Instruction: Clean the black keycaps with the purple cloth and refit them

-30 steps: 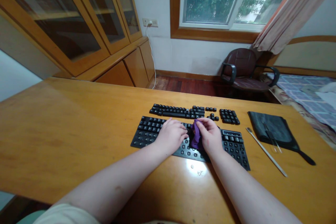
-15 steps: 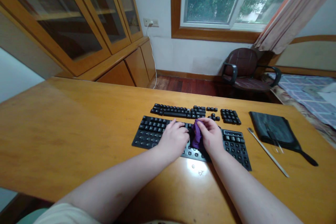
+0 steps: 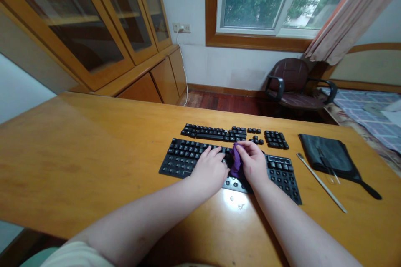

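Note:
A black keyboard lies on the wooden table in front of me. My left hand rests palm down on its middle keys, fingers stretched forward. My right hand is closed around a bunched purple cloth pressed against the keyboard just right of the left hand. Behind the keyboard, several loose black keycaps are laid out in keyboard order, with a separate block of them to the right.
A black pouch with a dark handled tool lies at the right, and a thin pale stick beside it. A brown armchair, wooden glass-door cabinets and a window stand beyond the table.
My left hand has slid slightly toward me and right along the keyboard. The right hand keeps the purple cloth pressed in about the same spot.

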The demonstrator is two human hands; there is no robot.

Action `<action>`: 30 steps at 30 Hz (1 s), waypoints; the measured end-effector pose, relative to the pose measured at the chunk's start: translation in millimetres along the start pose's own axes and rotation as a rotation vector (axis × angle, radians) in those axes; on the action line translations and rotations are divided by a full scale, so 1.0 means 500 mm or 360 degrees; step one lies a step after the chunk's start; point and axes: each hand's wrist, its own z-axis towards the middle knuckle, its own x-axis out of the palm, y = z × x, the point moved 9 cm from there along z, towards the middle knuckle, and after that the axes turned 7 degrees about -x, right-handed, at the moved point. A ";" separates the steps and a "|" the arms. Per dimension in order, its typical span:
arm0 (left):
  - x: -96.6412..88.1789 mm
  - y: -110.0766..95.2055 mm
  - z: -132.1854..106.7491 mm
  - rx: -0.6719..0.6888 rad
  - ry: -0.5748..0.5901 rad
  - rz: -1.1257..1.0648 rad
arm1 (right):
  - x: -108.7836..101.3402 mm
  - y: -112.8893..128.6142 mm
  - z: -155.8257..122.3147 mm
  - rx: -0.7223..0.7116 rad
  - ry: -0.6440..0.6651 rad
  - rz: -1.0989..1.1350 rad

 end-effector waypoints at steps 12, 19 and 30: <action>-0.059 0.108 0.108 -0.0320 -0.0050 0.0046 | 0.001 -0.017 0.003 0.0011 0.0023 0.0106; 0.008 0.138 0.287 -0.0453 0.0224 0.0117 | 0.005 -0.017 0.001 0.0014 0.0046 0.0155; 0.092 0.102 0.351 -0.0249 0.0464 0.0095 | 0.007 -0.012 0.001 0.0003 0.0059 0.0114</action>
